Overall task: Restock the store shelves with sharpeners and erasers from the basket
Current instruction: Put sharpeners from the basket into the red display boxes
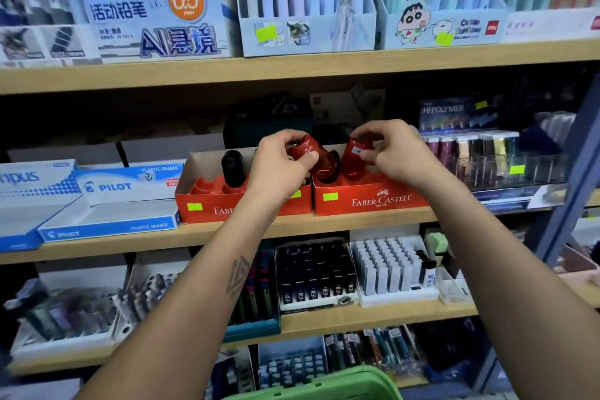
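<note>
On the middle shelf (292, 230), in the head view, I have both hands over two red Faber-Castell display trays standing side by side; my left hand (279, 166) has its fingers and thumb curled round a red sharpener (308, 156), which lies tilted, its lower end down in the right tray (370, 201) near the wall between the trays; my right hand (389, 156) pinches a second red sharpener (354, 153) between thumb and fingertips, upright, its base at a socket of that same tray; the left tray (207, 201) holds one black sharpener (233, 167) standing in its moulded seat, with bare seats beside it; the green basket (324, 390) shows only as a rim at the bottom edge, so I cannot tell what is left in it.

I judge these sharpeners to be light, rigid plastic barrels, glossy and so a little slippery; they should bear a firm pinch without harm, though a cap or shavings container could pop loose if twisted; the best hold looks to be across the rounded body near the top, leaving the base free to find its socket; the cardboard trays seem light and may slide on the shelf if I press down hard, so I would seat each piece gently and straight.

To the left lie blue Pilot eraser boxes (110, 204), apart from the trays.
</note>
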{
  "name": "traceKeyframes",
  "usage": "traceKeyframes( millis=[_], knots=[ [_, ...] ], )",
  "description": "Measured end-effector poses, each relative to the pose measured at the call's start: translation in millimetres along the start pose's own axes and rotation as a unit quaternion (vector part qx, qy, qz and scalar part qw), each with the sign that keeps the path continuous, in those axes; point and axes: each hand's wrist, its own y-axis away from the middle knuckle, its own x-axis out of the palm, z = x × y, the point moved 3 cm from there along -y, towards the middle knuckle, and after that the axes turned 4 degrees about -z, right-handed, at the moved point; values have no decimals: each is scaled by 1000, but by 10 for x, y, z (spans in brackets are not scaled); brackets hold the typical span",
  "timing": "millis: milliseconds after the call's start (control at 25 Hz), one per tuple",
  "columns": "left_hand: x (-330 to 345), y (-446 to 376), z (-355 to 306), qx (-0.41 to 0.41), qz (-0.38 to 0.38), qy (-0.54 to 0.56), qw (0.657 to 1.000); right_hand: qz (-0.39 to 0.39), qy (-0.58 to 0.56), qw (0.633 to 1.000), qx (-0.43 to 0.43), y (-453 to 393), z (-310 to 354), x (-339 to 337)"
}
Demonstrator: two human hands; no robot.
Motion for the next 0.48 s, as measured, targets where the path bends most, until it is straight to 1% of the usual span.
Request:
traceKeyframes(
  millis=[80, 280, 400, 480],
  knots=[
    [10, -13, -13, 2, -3, -5, 1000, 17, 16, 1000, -7, 6, 22, 26],
    [53, -6, -37, 14, 5, -15, 1000, 25, 94, 995, -26, 36, 76, 90],
    [62, 1, -35, 6, 13, 10, 1000, 36, 123, 991, -40, 51, 77, 88],
    [59, 18, -42, -8, 17, 44, 999, 43, 110, 992, -41, 61, 50, 69]
  ],
)
